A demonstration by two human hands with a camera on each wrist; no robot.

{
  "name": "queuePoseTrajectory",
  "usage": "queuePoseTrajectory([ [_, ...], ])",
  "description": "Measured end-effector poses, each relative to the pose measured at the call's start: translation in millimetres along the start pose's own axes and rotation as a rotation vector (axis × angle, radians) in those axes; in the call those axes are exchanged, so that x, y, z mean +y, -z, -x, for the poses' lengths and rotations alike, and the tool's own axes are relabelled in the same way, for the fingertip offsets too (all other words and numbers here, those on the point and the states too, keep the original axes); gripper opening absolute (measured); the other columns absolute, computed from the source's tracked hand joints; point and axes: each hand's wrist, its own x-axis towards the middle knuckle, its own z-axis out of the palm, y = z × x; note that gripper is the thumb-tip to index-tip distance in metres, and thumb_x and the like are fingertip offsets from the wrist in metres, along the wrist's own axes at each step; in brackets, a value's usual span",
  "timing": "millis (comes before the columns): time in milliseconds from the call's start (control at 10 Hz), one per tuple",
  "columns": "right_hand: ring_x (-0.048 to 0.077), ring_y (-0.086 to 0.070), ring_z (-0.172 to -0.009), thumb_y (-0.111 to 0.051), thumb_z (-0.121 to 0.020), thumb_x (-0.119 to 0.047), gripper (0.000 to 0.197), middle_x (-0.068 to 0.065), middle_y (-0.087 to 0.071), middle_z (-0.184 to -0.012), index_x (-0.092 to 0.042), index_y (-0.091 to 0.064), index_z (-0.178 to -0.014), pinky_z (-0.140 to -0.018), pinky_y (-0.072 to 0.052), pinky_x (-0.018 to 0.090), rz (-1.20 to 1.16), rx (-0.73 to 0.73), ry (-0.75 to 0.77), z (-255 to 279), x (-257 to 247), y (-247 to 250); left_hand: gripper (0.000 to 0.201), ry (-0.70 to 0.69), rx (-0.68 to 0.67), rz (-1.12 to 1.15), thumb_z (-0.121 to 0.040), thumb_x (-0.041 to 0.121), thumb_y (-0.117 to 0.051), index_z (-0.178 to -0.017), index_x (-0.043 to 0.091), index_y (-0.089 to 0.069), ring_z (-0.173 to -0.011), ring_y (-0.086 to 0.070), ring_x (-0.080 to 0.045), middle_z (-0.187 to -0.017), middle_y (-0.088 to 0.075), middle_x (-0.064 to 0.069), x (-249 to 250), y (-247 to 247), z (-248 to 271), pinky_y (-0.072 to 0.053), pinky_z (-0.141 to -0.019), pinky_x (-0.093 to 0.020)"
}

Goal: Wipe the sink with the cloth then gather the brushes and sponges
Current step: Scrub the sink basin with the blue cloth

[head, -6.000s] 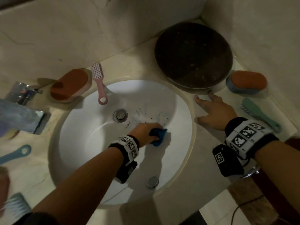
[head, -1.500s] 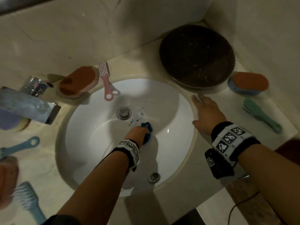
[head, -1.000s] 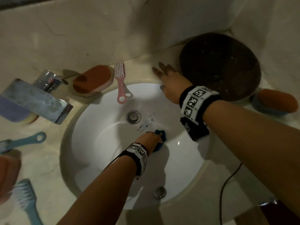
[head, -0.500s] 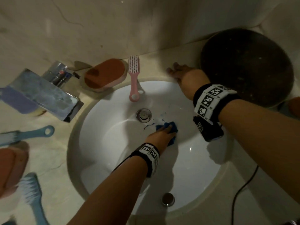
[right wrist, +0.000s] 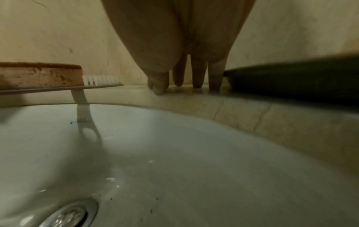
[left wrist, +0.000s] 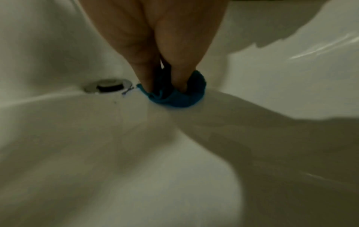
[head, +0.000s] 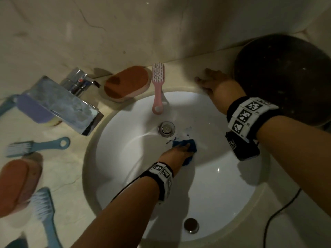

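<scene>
My left hand (head: 180, 151) presses a bunched blue cloth (head: 192, 149) (left wrist: 174, 98) onto the white sink (head: 223, 185) just right of the drain (head: 166, 129), beside blue specks. Thumb and fingers (left wrist: 147, 73) pinch the cloth. My right hand (head: 213, 83) lies flat, fingers (right wrist: 197, 72) straight, on the counter behind the basin. A pink brush (head: 158, 88) hangs over the rim beside an orange sponge (head: 126, 83). Two blue brushes (head: 35, 146) (head: 45, 217) and another orange sponge (head: 18, 185) lie at left.
A chrome tap (head: 62, 102) juts over the basin's left rim, a purple sponge (head: 34, 109) behind it. A dark round pan (head: 286, 77) fills the back right corner next to my right hand. A black cable (head: 279, 213) trails at right. An overflow cap (head: 191, 225) sits on the near basin wall.
My right hand moved from the sink's right rim across to the back counter beside the pan. My left hand kept rubbing the cloth near the drain. My view shifted left.
</scene>
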Motion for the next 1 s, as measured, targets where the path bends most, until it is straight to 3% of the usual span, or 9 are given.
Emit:
queuePoseTrajectory([
  [200,0.039,-0.017,-0.142,-0.034,-0.098,-0.009,0.058,0.012,-0.008,-0.158,-0.029,-0.016,-0.149,-0.111,-0.028,0.051,0.172,-0.106,-0.022,0,-8,4,0.062,0.132,0.194,-0.006,-0.093,0.003,-0.044,-0.148,0.024,-0.025,-0.140,-0.029,-0.031,-0.157,-0.014,-0.003,-24,9,10,-0.034,-0.111,-0.044],
  [300,0.039,-0.016,-0.143,-0.035,-0.098,-0.008,0.059,0.010,-0.007,-0.159,-0.031,-0.015,-0.149,-0.111,-0.024,0.051,0.163,-0.087,-0.037,3,-9,2,0.060,0.056,0.227,0.063,-0.094,0.003,-0.042,-0.148,0.023,-0.025,-0.141,-0.027,-0.029,-0.158,-0.015,-0.003,-15,18,12,-0.031,-0.112,-0.042],
  [400,0.040,-0.017,-0.142,-0.035,-0.097,-0.008,0.059,0.011,-0.010,-0.159,-0.031,-0.018,-0.149,-0.112,-0.026,0.051,0.138,-0.065,-0.024,2,-8,1,0.054,0.127,0.087,0.127,-0.099,0.017,-0.042,-0.149,0.021,-0.024,-0.142,-0.024,-0.028,-0.158,-0.015,-0.007,-13,10,7,-0.025,-0.116,-0.040],
  [500,0.041,-0.019,-0.141,-0.036,-0.097,-0.007,0.058,0.013,-0.012,-0.158,-0.028,-0.021,-0.148,-0.112,-0.028,0.048,0.123,-0.064,-0.012,0,-6,2,0.055,0.210,0.126,0.019,-0.098,0.013,-0.043,-0.149,0.019,-0.023,-0.141,-0.027,-0.031,-0.158,-0.014,-0.009,-25,15,3,-0.028,-0.114,-0.041],
  [600,0.041,-0.018,-0.142,-0.035,-0.097,-0.009,0.057,0.013,-0.011,-0.158,-0.029,-0.021,-0.148,-0.113,-0.027,0.048,0.128,-0.080,-0.014,-1,-8,3,0.048,0.258,0.097,-0.115,-0.101,0.022,-0.035,-0.147,0.011,-0.025,-0.135,-0.036,-0.031,-0.152,-0.030,-0.013,-22,29,6,-0.030,-0.113,-0.037],
  [700,0.041,-0.018,-0.142,-0.034,-0.098,-0.009,0.055,0.012,-0.012,-0.158,-0.029,-0.022,-0.148,-0.112,-0.027,0.049,0.120,-0.073,-0.018,1,-8,3,0.051,0.148,0.230,0.014,-0.097,0.012,-0.042,-0.146,0.017,-0.029,-0.135,-0.036,-0.031,-0.152,-0.028,-0.010,7,31,9,-0.034,-0.111,-0.040],
  [800,0.041,-0.023,-0.139,-0.032,-0.099,-0.013,0.052,0.014,-0.018,-0.156,-0.030,-0.024,-0.147,-0.111,-0.029,0.048,0.128,-0.025,0.002,2,-4,1,0.053,-0.023,0.154,0.148,-0.098,0.017,-0.045,-0.148,0.021,-0.027,-0.138,-0.031,-0.028,-0.155,-0.023,-0.009,33,19,-6,-0.029,-0.112,-0.035],
  [900,0.043,-0.033,-0.129,-0.032,-0.099,-0.020,0.050,0.015,-0.027,-0.150,-0.033,-0.025,-0.146,-0.106,-0.033,0.046,0.207,-0.029,0.019,0,-5,6,0.061,0.025,-0.038,0.133,-0.097,0.020,-0.046,-0.151,0.018,-0.017,-0.143,-0.020,-0.031,-0.159,-0.009,-0.011,37,14,-21,-0.024,-0.117,-0.039],
  [1000,0.041,-0.030,-0.131,-0.033,-0.099,-0.025,0.049,0.013,-0.023,-0.151,-0.037,-0.024,-0.146,-0.107,-0.032,0.044,0.154,-0.057,0.001,-13,-10,15,0.059,0.049,0.018,0.060,-0.096,0.014,-0.049,-0.149,0.020,-0.023,-0.144,-0.018,-0.032,-0.160,-0.004,-0.006,24,3,-21,-0.027,-0.115,-0.044],
])
